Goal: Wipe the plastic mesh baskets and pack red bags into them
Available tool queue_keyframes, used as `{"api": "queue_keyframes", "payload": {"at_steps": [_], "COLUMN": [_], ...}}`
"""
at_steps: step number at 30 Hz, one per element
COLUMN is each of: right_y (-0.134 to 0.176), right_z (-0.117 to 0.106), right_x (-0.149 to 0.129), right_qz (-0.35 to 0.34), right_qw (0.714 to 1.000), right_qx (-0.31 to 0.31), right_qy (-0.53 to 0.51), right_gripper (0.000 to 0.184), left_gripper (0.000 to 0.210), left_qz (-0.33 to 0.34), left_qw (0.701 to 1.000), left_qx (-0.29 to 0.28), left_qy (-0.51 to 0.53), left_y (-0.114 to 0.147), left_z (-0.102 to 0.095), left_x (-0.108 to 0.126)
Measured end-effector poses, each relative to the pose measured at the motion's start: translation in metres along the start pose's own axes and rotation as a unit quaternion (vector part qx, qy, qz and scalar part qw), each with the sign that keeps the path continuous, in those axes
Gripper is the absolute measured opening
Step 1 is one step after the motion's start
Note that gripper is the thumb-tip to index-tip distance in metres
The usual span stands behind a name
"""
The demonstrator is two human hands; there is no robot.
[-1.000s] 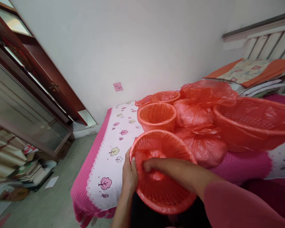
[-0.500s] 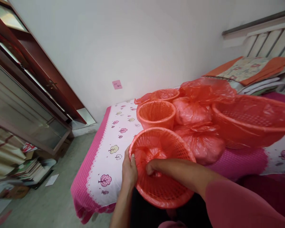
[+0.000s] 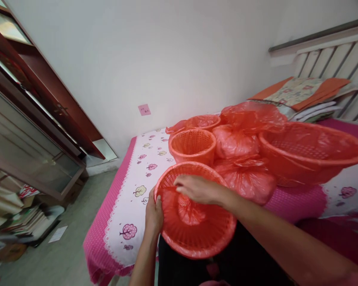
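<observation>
A red plastic basket (image 3: pixel 197 252) with slatted sides tilts towards me above my lap. My left hand (image 3: pixel 154 214) is closed on its left rim, thumb on the inside. Inside the basket is a thin red plastic bag (image 3: pixel 191 210), bunched in the middle and spread along the left wall. My right hand (image 3: pixel 193 188) is inside the mouth of the basket, near the far left wall, its fingers pinched at the bag's film. The fingertips are partly hidden. Just beyond stands another red basket (image 3: pixel 192 157) with a slatted inside.
Tied red bags (image 3: pixel 247 182) lie on the bed right of the baskets, beside a large bag-lined basket (image 3: pixel 313 163). Another basket (image 3: pixel 204 119) stands at the wall. Folded bedding (image 3: pixel 304 91) is at the back right. The bed's edge (image 3: pixel 107 222) drops to the floor on the left.
My right hand has risen from deep in the basket towards its far left wall. The basket and my left hand have shifted slightly left in view.
</observation>
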State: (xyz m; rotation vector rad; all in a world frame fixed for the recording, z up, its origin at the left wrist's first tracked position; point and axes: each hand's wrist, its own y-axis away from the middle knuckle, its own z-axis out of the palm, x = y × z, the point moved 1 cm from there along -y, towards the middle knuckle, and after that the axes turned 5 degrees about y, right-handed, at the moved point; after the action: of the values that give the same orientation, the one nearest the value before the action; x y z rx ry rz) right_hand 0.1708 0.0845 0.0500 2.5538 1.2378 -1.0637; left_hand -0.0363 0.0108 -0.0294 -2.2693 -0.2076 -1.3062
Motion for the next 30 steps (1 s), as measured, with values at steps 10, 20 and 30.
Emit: {"api": "queue_keyframes", "payload": {"at_steps": [10,20,30], "right_y": [0.048,0.042,0.036], "right_z": [-0.003,0.004,0.008], "right_x": [0.11,0.117,0.119], "right_qz": [0.22,0.255,0.233], "right_qw": [0.945,0.944,0.946], "right_qx": [0.227,0.206,0.225], "right_qy": [0.083,0.039,0.015], "right_gripper": [0.053,0.034,0.021], "left_gripper": [0.037,0.034,0.034], "left_qz": [-0.024,-0.043,-0.041], "left_qw": [0.999,0.995,0.995], "left_qx": [0.01,0.008,0.008], "left_qy": [-0.043,-0.084,-0.089], "left_y": [-0.022,-0.031,-0.032], "left_z": [-0.001,0.003,0.0], "left_x": [0.002,0.005,0.003]}}
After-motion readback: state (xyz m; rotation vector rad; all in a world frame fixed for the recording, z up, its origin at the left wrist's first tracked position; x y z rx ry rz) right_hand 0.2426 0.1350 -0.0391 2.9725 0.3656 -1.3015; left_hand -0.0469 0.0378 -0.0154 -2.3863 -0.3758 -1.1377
